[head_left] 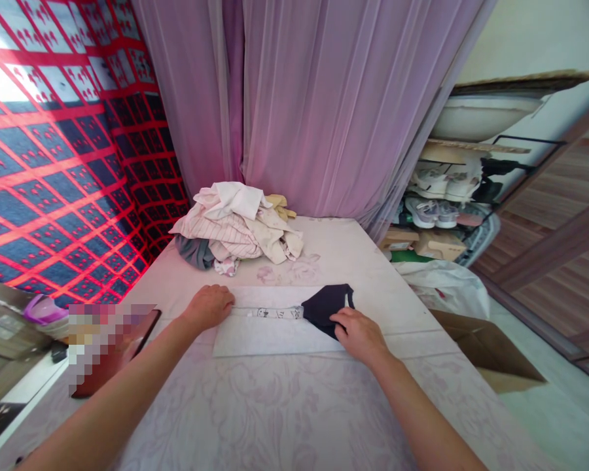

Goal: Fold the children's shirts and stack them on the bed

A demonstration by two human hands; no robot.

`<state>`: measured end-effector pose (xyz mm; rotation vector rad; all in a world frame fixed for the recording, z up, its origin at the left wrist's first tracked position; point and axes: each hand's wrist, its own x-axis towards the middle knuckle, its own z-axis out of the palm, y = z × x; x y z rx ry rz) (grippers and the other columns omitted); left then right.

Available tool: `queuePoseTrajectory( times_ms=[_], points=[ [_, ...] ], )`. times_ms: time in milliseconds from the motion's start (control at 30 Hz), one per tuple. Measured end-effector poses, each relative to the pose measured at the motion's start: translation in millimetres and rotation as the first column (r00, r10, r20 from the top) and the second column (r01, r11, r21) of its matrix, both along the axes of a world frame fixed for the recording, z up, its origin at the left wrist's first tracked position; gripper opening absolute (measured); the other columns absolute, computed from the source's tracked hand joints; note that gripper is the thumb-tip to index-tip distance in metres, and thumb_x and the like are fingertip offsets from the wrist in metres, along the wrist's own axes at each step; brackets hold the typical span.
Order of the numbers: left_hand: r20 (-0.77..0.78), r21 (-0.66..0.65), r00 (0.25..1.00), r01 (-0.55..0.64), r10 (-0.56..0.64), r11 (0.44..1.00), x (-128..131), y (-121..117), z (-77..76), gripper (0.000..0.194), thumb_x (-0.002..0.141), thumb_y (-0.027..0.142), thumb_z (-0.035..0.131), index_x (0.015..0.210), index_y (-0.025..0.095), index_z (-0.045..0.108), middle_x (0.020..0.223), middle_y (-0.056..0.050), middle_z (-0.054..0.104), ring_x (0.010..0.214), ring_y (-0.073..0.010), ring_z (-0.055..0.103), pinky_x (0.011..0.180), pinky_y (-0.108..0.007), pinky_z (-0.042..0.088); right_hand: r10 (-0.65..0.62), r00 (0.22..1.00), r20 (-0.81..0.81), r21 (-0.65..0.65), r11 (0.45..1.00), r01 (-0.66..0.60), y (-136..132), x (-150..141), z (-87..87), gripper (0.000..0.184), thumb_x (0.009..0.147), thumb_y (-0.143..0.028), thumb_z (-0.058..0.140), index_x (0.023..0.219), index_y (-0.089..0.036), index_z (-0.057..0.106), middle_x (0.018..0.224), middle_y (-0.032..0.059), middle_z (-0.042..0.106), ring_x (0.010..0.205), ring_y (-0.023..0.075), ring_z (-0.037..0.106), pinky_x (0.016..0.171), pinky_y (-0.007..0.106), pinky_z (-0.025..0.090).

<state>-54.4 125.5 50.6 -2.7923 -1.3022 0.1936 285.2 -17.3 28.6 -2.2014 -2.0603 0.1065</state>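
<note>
A white shirt [275,337] lies folded flat on the table, with a printed strip along its middle. Its dark sleeve [321,307] is spread over the right end. My right hand [360,333] pinches the dark sleeve near its lower right edge. At the shirt's upper left edge, my left hand [211,306] has its fingers curled down on the white cloth. Behind them sits a heap of crumpled clothes [240,226] in white, pink stripes, cream and grey.
A flowered cloth covers the table [275,412]. Purple curtains [314,104] hang behind it. To the right are a shoe rack [436,190] and an open cardboard box [485,350]. A red-brown flat object [112,366], partly blurred out, lies at the left edge.
</note>
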Motion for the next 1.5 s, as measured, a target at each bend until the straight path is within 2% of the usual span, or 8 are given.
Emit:
queuePoseTrajectory(
  times_ms=[233, 467, 767, 1000, 1133, 1267, 1367, 1500],
  points=[
    [0.261, -0.044, 0.963, -0.056, 0.065, 0.997, 31.2, -0.8, -30.2, 0.043, 0.093, 0.033, 0.03, 0.124, 0.016, 0.056, 0.13, -0.008, 0.057, 0.119, -0.02, 0.051, 0.1, -0.033, 0.039, -0.453, 0.889, -0.061, -0.085, 0.89, 0.448, 37.1, 36.2, 9.5, 0.036, 0.088, -0.03, 0.036, 0.109, -0.027, 0.065, 0.106, 0.0051, 0.069, 0.093, 0.0208, 0.063, 0.074, 0.029, 0.043],
    [0.23, 0.077, 0.973, -0.037, 0.018, 0.996, 44.2, -14.0, -75.7, 0.057, 0.092, 0.05, 0.029, 0.138, 0.019, 0.042, 0.146, -0.009, 0.038, 0.135, -0.027, 0.032, 0.109, -0.047, 0.026, -0.498, 0.863, -0.081, -0.155, 0.862, 0.482, 70.6, 45.4, -1.9, 0.037, 0.084, -0.05, 0.041, 0.087, -0.026, 0.07, 0.092, 0.0039, 0.071, 0.084, 0.0195, 0.064, 0.066, 0.026, 0.042],
    [0.187, 0.087, 0.982, -0.024, 0.007, 0.996, 45.5, -18.0, -70.0, 0.051, 0.094, 0.049, 0.028, 0.139, 0.028, 0.04, 0.148, -0.007, 0.036, 0.136, -0.0271, 0.031, 0.109, -0.049, 0.025, -0.518, 0.853, -0.062, -0.141, 0.851, 0.506, 76.3, 39.2, -5.1, 0.035, 0.083, -0.05, 0.043, 0.093, -0.027, 0.067, 0.094, 0.0044, 0.07, 0.086, 0.0204, 0.063, 0.068, 0.028, 0.043],
    [0.213, 0.094, 0.977, -0.031, 0.01, 0.995, 45.3, -20.5, -68.8, 0.051, 0.093, 0.048, 0.033, 0.14, 0.029, 0.038, 0.148, -0.007, 0.035, 0.137, -0.0273, 0.029, 0.11, -0.048, 0.023, -0.502, 0.863, -0.054, -0.123, 0.861, 0.493, 72.6, 41.1, -4.2, 0.028, 0.084, -0.04, 0.044, 0.095, -0.028, 0.067, 0.095, 0.0037, 0.07, 0.088, 0.0199, 0.063, 0.07, 0.028, 0.043],
    [0.225, 0.098, 0.974, -0.028, 0.005, 0.995, 44.8, -20.2, -71.2, 0.05, 0.093, 0.048, 0.033, 0.139, 0.029, 0.041, 0.147, -0.007, 0.037, 0.136, -0.0274, 0.03, 0.11, -0.048, 0.023, -0.489, 0.871, -0.045, -0.047, 0.872, 0.487, 70.3, 30.8, 1.8, 0.037, 0.087, -0.039, 0.041, 0.114, -0.022, 0.06, 0.105, 0.0092, 0.067, 0.094, 0.0228, 0.062, 0.077, 0.032, 0.044],
    [0.216, 0.102, 0.976, -0.036, 0.013, 0.994, 45.2, -20.1, -71.6, 0.048, 0.093, 0.048, 0.034, 0.138, 0.032, 0.041, 0.147, -0.006, 0.037, 0.136, -0.0275, 0.031, 0.11, -0.049, 0.022, -0.27, 0.962, -0.034, 0.137, 0.953, 0.272, 69.5, -0.6, 4.4, 0.046, 0.091, -0.034, 0.033, 0.13, -0.017, 0.049, 0.128, 0.0127, 0.055, 0.116, 0.0226, 0.05, 0.097, 0.033, 0.036],
    [0.202, 0.081, 0.979, -0.041, 0.024, 0.996, 45.9, -21.0, -69.3, 0.048, 0.093, 0.048, 0.033, 0.138, 0.035, 0.04, 0.148, -0.005, 0.037, 0.136, -0.0277, 0.031, 0.11, -0.052, 0.02, -0.038, 0.999, -0.016, -0.011, 0.999, 0.038, 68.8, -21.8, -6.1, 0.054, 0.092, -0.045, 0.028, 0.14, -0.022, 0.037, 0.149, 0.0095, 0.031, 0.136, 0.0249, 0.025, 0.109, 0.044, 0.019],
    [0.186, 0.026, 0.982, -0.046, 0.04, 0.999, 46.8, -22.6, -64.3, 0.047, 0.094, 0.049, 0.031, 0.139, 0.036, 0.038, 0.149, -0.006, 0.033, 0.137, -0.029, 0.028, 0.108, -0.056, 0.018, 0.0, 1.0, -0.011, -0.177, 0.984, -0.002, 66.8, -27.1, -25.0, 0.063, 0.091, -0.057, 0.018, 0.145, -0.024, 0.028, 0.155, 0.0079, 0.014, 0.141, 0.0264, 0.008, 0.109, 0.057, 0.005]
  ],
)
